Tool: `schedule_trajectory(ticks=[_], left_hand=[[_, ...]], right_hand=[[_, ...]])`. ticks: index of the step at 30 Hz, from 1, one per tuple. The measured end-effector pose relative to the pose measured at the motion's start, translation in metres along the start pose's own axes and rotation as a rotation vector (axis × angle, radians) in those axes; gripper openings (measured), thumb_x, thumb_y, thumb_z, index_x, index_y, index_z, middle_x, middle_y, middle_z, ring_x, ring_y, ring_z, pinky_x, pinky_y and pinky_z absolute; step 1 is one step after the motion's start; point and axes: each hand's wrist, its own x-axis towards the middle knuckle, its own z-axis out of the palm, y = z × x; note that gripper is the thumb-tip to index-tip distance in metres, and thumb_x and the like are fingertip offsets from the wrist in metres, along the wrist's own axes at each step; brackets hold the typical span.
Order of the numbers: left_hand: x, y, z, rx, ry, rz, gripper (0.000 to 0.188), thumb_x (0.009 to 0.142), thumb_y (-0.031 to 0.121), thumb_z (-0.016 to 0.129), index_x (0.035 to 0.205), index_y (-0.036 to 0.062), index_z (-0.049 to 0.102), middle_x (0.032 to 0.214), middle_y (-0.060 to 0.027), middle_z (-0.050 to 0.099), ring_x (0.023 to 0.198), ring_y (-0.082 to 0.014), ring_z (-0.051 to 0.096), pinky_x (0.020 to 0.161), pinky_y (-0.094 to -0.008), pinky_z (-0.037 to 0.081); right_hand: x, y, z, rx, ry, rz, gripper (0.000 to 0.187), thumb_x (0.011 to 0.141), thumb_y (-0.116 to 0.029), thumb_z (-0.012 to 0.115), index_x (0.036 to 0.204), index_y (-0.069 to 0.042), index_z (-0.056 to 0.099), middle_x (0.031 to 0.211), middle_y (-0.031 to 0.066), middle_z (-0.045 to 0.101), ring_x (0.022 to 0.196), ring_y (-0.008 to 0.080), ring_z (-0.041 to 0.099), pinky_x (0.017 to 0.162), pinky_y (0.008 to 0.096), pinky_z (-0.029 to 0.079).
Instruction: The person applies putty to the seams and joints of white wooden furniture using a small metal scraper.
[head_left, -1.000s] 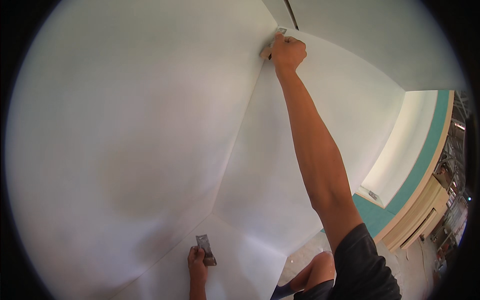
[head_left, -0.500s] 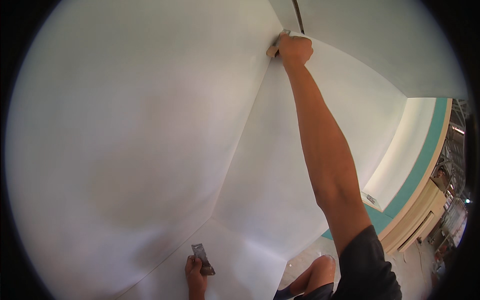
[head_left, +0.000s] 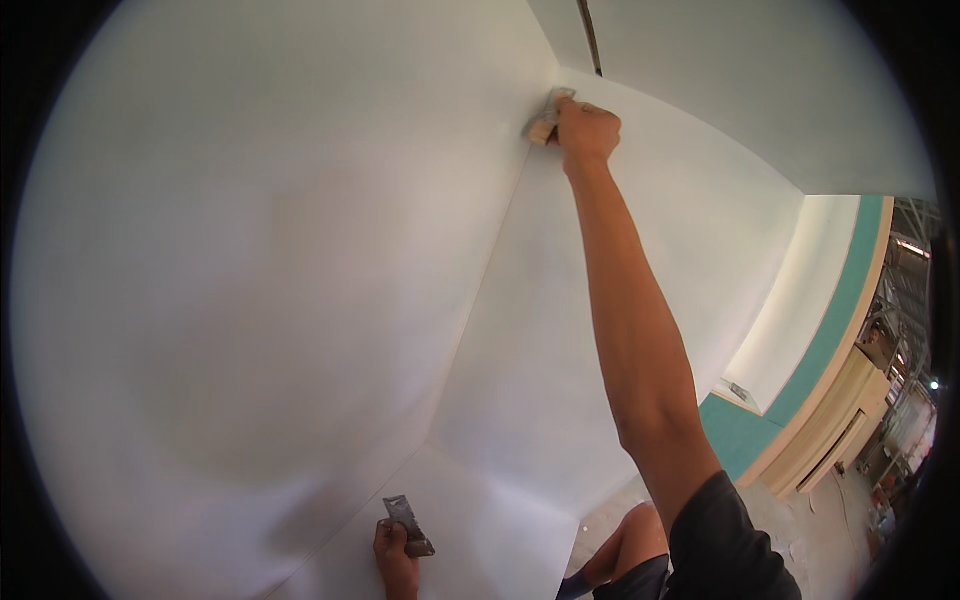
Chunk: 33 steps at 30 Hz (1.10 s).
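Observation:
With my right arm stretched far up, my right hand (head_left: 590,132) grips a putty knife (head_left: 543,126). Its blade lies on the upright corner seam (head_left: 490,262) between two pale wall panels, a little below the top. Part of its handle is hidden by my fingers. Low in the view, my left hand (head_left: 397,560) is closed around a second putty knife (head_left: 401,513), its greyish, smeared blade pointing up. That hand is held apart from the seam, in front of the low pale surface (head_left: 480,520).
Overhead is a pale panel (head_left: 720,90) with a dark slot (head_left: 590,38). To the right stand a recessed niche (head_left: 800,290) edged in teal (head_left: 835,310) and wooden boards (head_left: 830,425). My bent knee (head_left: 640,535) shows above a dusty floor (head_left: 800,540).
My right hand has moved down a little along the corner seam with its putty knife. My left hand has shifted only slightly, down and right, still holding the other one.

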Motion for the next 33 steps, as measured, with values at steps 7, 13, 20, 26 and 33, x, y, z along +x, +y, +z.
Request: schedule_trajectory(ticks=[7,13,20,26,33], left_hand=[[0.007,-0.004,-0.010,-0.009,-0.037,-0.003,0.002,0.102,0.008,0.053,0.102,0.0072,0.054,0.092,-0.0009,0.063,0.081,-0.0122,0.063,0.075,-0.0289,0.054],[0.003,-0.002,-0.003,0.020,-0.023,0.021,0.005,0.102,0.011,0.056,0.101,0.0070,0.054,0.092,-0.0016,0.063,0.083,-0.0127,0.063,0.075,-0.0301,0.053],[0.003,-0.003,0.000,-0.011,-0.012,0.015,0.006,0.101,0.011,0.057,0.102,0.0065,0.054,0.092,-0.0022,0.062,0.083,-0.0134,0.062,0.076,-0.0304,0.052],[0.002,-0.008,-0.004,0.030,0.008,-0.016,0.013,0.102,0.018,0.058,0.109,0.0070,0.057,0.081,-0.0033,0.060,0.059,-0.0129,0.056,0.052,-0.0276,0.049],[-0.004,-0.005,0.001,0.015,-0.045,-0.020,0.010,0.104,0.018,0.056,0.108,0.0090,0.055,0.084,-0.0025,0.060,0.063,-0.0135,0.057,0.056,-0.0289,0.050]], right_hand=[[0.012,-0.013,0.008,0.064,-0.003,-0.006,0.031,0.083,-0.027,0.079,0.073,0.001,0.071,0.082,0.0137,0.070,0.066,0.0219,0.068,0.059,0.0369,0.060],[0.027,-0.007,0.014,-0.047,0.047,-0.013,0.030,0.083,-0.031,0.077,0.071,-0.004,0.073,0.077,0.0122,0.072,0.068,0.0255,0.069,0.066,0.0412,0.057],[0.031,-0.009,0.014,-0.115,0.058,0.009,0.034,0.082,-0.030,0.078,0.063,-0.004,0.066,0.076,0.0113,0.071,0.068,0.0253,0.070,0.062,0.0395,0.058],[0.031,-0.018,0.014,-0.182,0.073,-0.019,0.031,0.081,-0.023,0.075,0.062,-0.003,0.061,0.074,0.0116,0.070,0.062,0.0243,0.070,0.055,0.0372,0.058],[0.036,-0.017,0.010,-0.124,0.050,0.028,0.025,0.079,-0.018,0.074,0.066,0.000,0.061,0.078,0.0134,0.070,0.062,0.0246,0.071,0.052,0.0350,0.059]])
